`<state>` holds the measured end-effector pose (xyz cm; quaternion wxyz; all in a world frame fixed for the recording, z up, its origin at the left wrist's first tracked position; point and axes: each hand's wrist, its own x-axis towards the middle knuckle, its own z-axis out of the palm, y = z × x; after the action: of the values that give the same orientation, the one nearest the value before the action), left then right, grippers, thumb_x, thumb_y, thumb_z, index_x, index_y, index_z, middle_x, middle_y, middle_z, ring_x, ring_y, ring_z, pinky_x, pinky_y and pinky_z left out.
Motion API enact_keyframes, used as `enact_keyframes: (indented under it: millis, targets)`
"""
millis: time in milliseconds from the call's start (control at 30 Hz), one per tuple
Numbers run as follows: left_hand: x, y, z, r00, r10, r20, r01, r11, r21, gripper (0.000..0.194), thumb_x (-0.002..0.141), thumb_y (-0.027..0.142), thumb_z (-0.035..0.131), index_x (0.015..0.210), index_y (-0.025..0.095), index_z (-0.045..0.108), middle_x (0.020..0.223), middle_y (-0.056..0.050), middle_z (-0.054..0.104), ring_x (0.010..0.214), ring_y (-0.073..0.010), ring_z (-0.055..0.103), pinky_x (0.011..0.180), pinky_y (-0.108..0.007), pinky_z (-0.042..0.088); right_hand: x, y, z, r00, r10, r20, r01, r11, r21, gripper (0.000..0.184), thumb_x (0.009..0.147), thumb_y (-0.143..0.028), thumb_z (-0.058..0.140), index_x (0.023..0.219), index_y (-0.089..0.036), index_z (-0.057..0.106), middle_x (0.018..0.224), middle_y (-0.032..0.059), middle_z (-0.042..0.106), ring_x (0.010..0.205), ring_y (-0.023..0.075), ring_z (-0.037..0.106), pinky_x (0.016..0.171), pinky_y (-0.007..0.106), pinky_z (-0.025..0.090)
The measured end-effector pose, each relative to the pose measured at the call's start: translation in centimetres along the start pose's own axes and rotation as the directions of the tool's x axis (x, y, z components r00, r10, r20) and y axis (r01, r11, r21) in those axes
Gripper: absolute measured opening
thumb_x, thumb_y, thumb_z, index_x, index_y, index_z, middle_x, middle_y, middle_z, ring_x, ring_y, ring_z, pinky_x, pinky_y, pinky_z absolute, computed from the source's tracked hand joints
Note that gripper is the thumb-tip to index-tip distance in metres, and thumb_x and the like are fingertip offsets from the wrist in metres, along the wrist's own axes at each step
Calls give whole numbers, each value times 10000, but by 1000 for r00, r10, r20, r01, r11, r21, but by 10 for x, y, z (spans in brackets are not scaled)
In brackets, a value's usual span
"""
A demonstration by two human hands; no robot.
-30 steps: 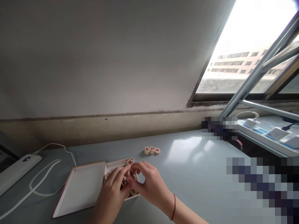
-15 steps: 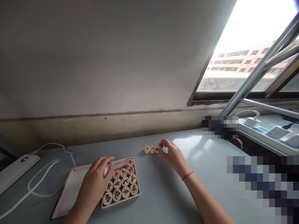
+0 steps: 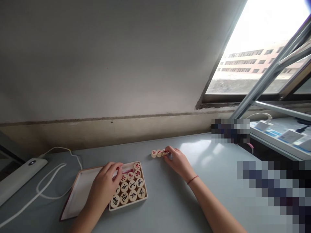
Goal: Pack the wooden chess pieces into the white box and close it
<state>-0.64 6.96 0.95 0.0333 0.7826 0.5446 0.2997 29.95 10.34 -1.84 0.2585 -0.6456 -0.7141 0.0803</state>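
Note:
Round wooden xiangqi pieces [image 3: 132, 185], carved with black and red characters, fill most of a shallow white box [image 3: 145, 191]. My left hand [image 3: 105, 184] curls over the box's left side, its fingertips by the pink-marked paper [image 3: 127, 171] and hiding some pieces. The open box lid [image 3: 80, 191] lies beside the box, partly under that hand. Farther back, a short row of xiangqi pieces [image 3: 156, 153] stands on the table. My right hand [image 3: 178, 162] pinches a piece [image 3: 165, 152] at the row's right end, touching it.
The grey-blue table [image 3: 206, 181] extends right of my right arm. A white cable [image 3: 51, 183] and a white device [image 3: 21, 173] lie at the left. A power strip [image 3: 274, 136] sits low at the right, beyond the table edge, below a window [image 3: 252, 61].
Over the last second, my right hand has moved from the box to the row, and its piece has come down to the row's end. My left hand has shifted left, uncovering the box.

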Motion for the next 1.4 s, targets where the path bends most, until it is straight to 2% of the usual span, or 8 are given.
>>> enact_keyframes:
  millis: [233, 367, 500, 767, 1033, 1200, 1300, 1400]
  targets:
    - [1, 15, 12, 997, 35, 66, -48, 978, 201, 291, 901, 342, 431, 912, 244, 705, 892, -61, 698, 845, -236, 612, 733, -340, 405, -7, -32, -7, 970, -125, -208, 137, 990, 44, 123, 878, -238, 471, 954, -206, 562, 941, 84, 655, 910, 242, 577, 780, 347, 448]
    - [12, 42, 19, 984, 6, 180, -64, 947, 314, 332, 918, 288, 409, 810, 210, 713, 822, -84, 695, 837, -253, 588, 755, -377, 363, -22, -68, 4, 980, -196, -33, 198, 949, 245, 157, 879, -156, 439, 978, -202, 552, 873, 65, 665, 796, 195, 613, 689, 294, 473]
    - [17, 58, 27, 980, -30, 198, -43, 933, 356, 360, 939, 291, 389, 804, 178, 703, 807, -102, 693, 838, -275, 592, 739, -393, 340, -33, -85, 16, 975, -210, 77, 180, 940, 290, 245, 830, -57, 439, 1010, -182, 550, 908, 75, 670, 836, 204, 619, 704, 297, 484]
    - [17, 56, 31, 963, -144, 230, 115, 984, 134, 221, 921, 341, 452, 858, 208, 618, 827, -38, 717, 852, -242, 651, 769, -366, 357, -33, -87, 15, 976, -207, 63, 180, 939, 294, 201, 824, -86, 509, 984, -187, 577, 890, 63, 680, 888, 215, 599, 723, 302, 492]
    - [15, 64, 22, 981, -125, 145, 166, 932, -321, 237, 894, 422, 441, 929, 228, 573, 812, -6, 695, 712, -169, 653, 687, -286, 472, -37, -96, 17, 940, -306, -150, 337, 902, 269, 232, 805, -193, 632, 1032, -200, 585, 947, 63, 687, 855, 223, 604, 750, 344, 478]
    - [7, 65, 10, 978, -185, 94, 208, 881, -426, 298, 862, 504, 501, 906, 226, 595, 815, -9, 683, 724, -170, 651, 681, -276, 514, -19, -74, -8, 919, -319, -230, 370, 901, 227, 199, 899, -268, 544, 1082, -205, 593, 962, 86, 677, 895, 222, 608, 821, 369, 469]
    - [1, 54, 5, 977, -210, 37, 204, 869, -450, 279, 844, 492, 554, 930, 233, 608, 858, -11, 698, 775, -173, 669, 704, -269, 532, -6, -36, -25, 948, -85, -306, 163, 957, 240, 227, 882, -258, 506, 1072, -188, 609, 1036, 109, 626, 869, 195, 612, 815, 339, 489]
    - [-3, 44, 7, 990, -140, -28, 110, 869, -483, 216, 868, 426, 550, 939, 234, 616, 888, -16, 700, 809, -167, 676, 734, -260, 541, 0, 2, -30, 973, 116, -201, -91, 987, 132, 259, 824, -257, 505, 1052, -189, 609, 960, 79, 632, 789, 188, 609, 742, 335, 494]
